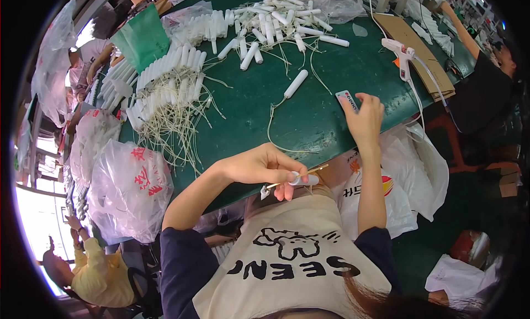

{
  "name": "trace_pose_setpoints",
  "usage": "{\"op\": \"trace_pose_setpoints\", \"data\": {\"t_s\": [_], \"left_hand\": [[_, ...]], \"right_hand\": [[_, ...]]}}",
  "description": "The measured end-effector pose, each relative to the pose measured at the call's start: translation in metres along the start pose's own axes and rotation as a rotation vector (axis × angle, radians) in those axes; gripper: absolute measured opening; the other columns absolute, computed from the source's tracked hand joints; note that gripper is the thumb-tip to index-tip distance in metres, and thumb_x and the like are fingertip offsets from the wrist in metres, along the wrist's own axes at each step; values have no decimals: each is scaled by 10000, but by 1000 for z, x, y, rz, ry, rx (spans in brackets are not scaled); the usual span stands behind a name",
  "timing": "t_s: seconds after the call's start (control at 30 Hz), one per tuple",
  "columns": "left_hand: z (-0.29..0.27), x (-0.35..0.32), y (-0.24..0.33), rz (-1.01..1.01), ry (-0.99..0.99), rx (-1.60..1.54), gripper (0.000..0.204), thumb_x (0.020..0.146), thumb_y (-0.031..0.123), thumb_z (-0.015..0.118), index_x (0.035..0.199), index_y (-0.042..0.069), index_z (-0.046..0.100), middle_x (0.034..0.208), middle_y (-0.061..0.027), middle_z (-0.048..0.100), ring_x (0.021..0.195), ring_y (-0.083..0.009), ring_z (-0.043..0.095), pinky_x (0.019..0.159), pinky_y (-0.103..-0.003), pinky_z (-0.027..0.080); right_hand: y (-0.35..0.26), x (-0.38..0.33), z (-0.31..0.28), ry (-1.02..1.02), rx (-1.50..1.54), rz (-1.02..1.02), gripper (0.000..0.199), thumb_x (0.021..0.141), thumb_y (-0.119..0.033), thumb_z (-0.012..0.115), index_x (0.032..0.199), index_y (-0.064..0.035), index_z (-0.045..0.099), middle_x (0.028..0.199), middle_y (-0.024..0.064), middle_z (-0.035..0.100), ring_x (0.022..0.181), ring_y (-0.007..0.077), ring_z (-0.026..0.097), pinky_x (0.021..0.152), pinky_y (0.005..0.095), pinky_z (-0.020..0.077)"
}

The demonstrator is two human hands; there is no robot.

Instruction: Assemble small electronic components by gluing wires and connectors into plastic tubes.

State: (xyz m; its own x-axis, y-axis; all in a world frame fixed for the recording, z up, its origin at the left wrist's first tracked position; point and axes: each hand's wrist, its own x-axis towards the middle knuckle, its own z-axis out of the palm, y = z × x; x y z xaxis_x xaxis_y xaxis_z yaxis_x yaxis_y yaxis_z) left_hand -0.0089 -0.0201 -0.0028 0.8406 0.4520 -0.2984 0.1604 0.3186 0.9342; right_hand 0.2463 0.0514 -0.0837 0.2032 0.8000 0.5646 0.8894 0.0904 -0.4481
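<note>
My left hand (270, 167) is closed over the near edge of the green table (237, 131), pinching a short white tube (309, 180) and a thin yellowish stick (318, 169). A small white piece (264, 192) hangs at the stick's lower left end. My right hand (364, 117) is further up the table, its thumb and fingers on a small grey strip (343, 94) with a row of dark and red marks. Between the hands lies a single white tube (296, 84) with a long thin cord.
A pile of white tubes (270, 26) covers the table's far side; stacked corded tubes (165, 92) fill the left. A white glue gun (404, 57) lies at right by cardboard (425, 65). Plastic bags (127, 186) hang at left. Other people (99, 269) sit nearby.
</note>
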Motion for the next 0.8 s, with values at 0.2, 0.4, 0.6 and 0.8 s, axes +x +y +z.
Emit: {"op": "trace_pose_setpoints", "data": {"t_s": [0.2, 0.4, 0.6, 0.8], "left_hand": [[1, 0, 0, -31, -6, 27, 249, 888, 71, 527, 1079, -70, 604, 754, -124, 668, 662, -144, 649, 605, -254, 526], [3, 3, -1, -54, -29, 50, 273, 907, 126, 526, 1109, -39, 606, 761, -104, 673, 660, -113, 639, 617, -233, 515], [3, 5, -3, -54, -18, 42, 253, 894, 91, 528, 1081, -60, 608, 755, -120, 670, 665, -139, 650, 613, -249, 526], [1, 7, -4, -61, -25, 59, 255, 897, 99, 525, 1088, -47, 610, 751, -114, 671, 653, -127, 643, 614, -243, 522]], "right_hand": [[2, 2, 16, -248, -152, 128, 522, 741, -433, 709, 1032, -18, 586, 1021, 168, 562, 997, 341, 506, 816, 470, 423], [9, 6, 8, -328, -72, 144, 497, 720, -357, 723, 1048, -19, 566, 1026, 161, 583, 976, 338, 533, 835, 448, 422], [24, 8, -11, -373, 372, 244, 468, 721, -178, 741, 1067, 16, 494, 907, 146, 620, 818, 241, 617, 729, 343, 487], [19, -3, -58, -747, 1053, 331, 265, 849, -49, 594, 1097, 9, 519, 742, 72, 602, 479, 88, 532, 451, 217, 410]]}}
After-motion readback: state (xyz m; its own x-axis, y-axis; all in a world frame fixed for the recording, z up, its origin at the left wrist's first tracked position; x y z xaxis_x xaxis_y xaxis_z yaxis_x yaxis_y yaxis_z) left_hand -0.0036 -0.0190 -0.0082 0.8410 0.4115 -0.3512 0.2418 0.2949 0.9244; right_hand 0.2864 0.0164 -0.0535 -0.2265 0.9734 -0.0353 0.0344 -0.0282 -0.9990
